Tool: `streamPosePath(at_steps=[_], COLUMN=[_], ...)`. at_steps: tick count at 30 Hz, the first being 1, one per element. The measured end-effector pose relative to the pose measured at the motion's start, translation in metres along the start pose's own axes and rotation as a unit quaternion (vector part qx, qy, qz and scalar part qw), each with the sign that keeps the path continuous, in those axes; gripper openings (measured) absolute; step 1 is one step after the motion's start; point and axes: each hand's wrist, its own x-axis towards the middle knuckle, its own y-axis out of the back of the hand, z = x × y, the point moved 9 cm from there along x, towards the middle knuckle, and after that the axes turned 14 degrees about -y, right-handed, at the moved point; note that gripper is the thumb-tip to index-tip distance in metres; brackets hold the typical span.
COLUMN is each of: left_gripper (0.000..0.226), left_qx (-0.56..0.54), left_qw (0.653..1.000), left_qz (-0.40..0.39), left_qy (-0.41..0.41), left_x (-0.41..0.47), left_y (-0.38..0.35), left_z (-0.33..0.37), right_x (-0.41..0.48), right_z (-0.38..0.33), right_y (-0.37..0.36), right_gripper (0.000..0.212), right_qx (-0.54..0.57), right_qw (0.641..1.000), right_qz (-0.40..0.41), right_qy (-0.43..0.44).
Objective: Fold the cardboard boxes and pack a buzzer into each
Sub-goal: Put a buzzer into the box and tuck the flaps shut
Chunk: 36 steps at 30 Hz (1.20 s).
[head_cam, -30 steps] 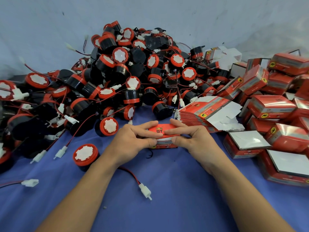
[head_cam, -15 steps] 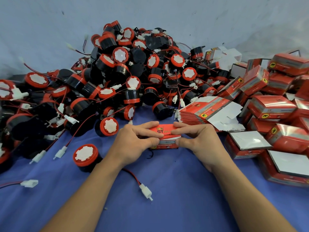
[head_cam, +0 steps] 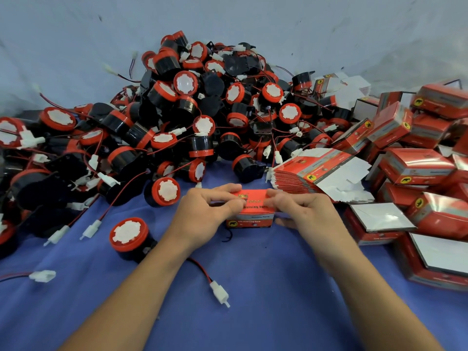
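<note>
- Cardboard box (head_cam: 250,211) now stands squared up on the blue tabletop (head_cam: 253,307), about mid-way across and well in from the near edge. Its top panel and front panel both show. A second ago it sat flatter under my hands.
- My left hand (head_cam: 202,214) pinches the box's left end, thumb and curled fingers (head_cam: 228,189) on the top corner. A second ago the forefinger lay stretched across the top; now it is drawn back.
- My right hand (head_cam: 306,214) pinches the right end the same way, its fingers (head_cam: 279,196) bent over the top edge.
- Judgement: the sleeve is opened into shape and the end flaps come next. I can't tell whether either end is tucked, as my hands cover both.
- Loose buzzer (head_cam: 129,235) sits just left of my left wrist, unmoved, its white plug (head_cam: 219,292) trailing toward the near edge. It looks the likely one to pack.
- Stack of flat boxes (head_cam: 311,171) lies just beyond my right hand, unchanged.
- Buzzer pile (head_cam: 202,110) fills the far left, and finished boxes (head_cam: 417,168) line the right edge. Both are as before.
</note>
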Motion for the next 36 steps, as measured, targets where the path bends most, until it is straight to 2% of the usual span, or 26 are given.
streamPosePath(at_steps=[1, 3, 5, 7, 9, 10, 11, 13, 14, 17, 19, 25, 27, 30, 33, 34, 35, 36], left_gripper=[0.029, 0.059, 0.059, 0.054, 0.067, 0.076, 0.085, 0.097, 0.097, 0.065, 0.055, 0.047, 0.052, 0.06, 0.064, 0.068, 0.066, 0.053], left_qx=[0.025, 0.065, 0.098, 0.084, 0.012, -0.003, 0.009, 0.083, 0.115, 0.125, 0.119, 0.132, 0.118, 0.044, -0.061, -0.108, -0.173, -0.235], left_qw=[1.0, 0.998, 0.994, 0.994, 0.996, 0.996, 0.995, 0.99, 0.987, 0.983, 0.984, 0.979, 0.982, 0.984, 0.954, 0.944, 0.938, 0.938], left_qz=[0.009, -0.013, -0.054, -0.071, -0.078, -0.084, -0.087, -0.088, -0.095, -0.107, -0.094, -0.1, -0.101, -0.157, -0.293, -0.313, -0.301, -0.255], left_qy=[-0.004, 0.006, 0.012, -0.002, -0.028, -0.043, -0.058, -0.066, -0.061, -0.075, -0.092, -0.12, -0.107, -0.066, -0.022, -0.003, 0.01, 0.021], left_x=[0.002, 0.001, 0.0, -0.001, 0.001, 0.0, -0.001, -0.005, -0.006, -0.005, -0.004, -0.006, -0.004, -0.001, -0.004, -0.004, 0.002, 0.014], left_y=[0.001, -0.004, -0.011, -0.009, -0.006, -0.007, -0.009, -0.016, -0.02, -0.024, -0.02, -0.018, -0.018, -0.034, -0.074, -0.086, -0.094, -0.099], left_z=[0.0, -0.003, -0.002, 0.004, 0.01, 0.014, 0.017, 0.021, 0.021, 0.022, 0.026, 0.037, 0.044, 0.052, 0.068, 0.075, 0.082, 0.089], right_x=[0.001, 0.004, 0.005, 0.003, 0.0, -0.002, -0.004, -0.005, -0.006, -0.012, -0.013, -0.012, -0.018, -0.031, -0.057, -0.066, -0.07, -0.069], right_z=[0.002, 0.008, 0.008, 0.006, 0.008, 0.009, 0.009, 0.002, -0.003, -0.011, -0.014, -0.014, -0.021, -0.024, -0.027, -0.032, -0.041, -0.052], right_y=[0.001, -0.005, -0.012, -0.012, -0.018, -0.022, -0.024, -0.019, -0.017, -0.02, -0.022, -0.027, -0.022, -0.007, 0.015, 0.029, 0.045, 0.066], right_gripper=[0.019, 0.032, 0.031, 0.037, 0.06, 0.071, 0.078, 0.079, 0.077, 0.064, 0.059, 0.051, 0.048, 0.042, 0.035, 0.031, 0.029, 0.031], right_qx=[0.002, -0.088, -0.146, -0.096, -0.063, -0.087, -0.119, -0.153, -0.149, -0.143, -0.145, -0.206, -0.175, -0.109, -0.178, -0.165, -0.125, -0.053], right_qw=[1.0, 0.996, 0.989, 0.995, 0.996, 0.993, 0.99, 0.987, 0.988, 0.985, 0.983, 0.974, 0.981, 0.99, 0.97, 0.97, 0.977, 0.988], right_qz=[0.025, 0.031, 0.001, -0.024, -0.065, -0.077, -0.073, -0.023, -0.004, 0.004, 0.005, -0.05, -0.068, -0.088, -0.157, -0.17, -0.163, -0.133], right_qy=[-0.003, -0.011, -0.013, -0.009, -0.018, -0.016, -0.007, 0.032, 0.052, 0.096, 0.114, 0.073, 0.053, -0.013, -0.055, -0.061, -0.057, -0.049])
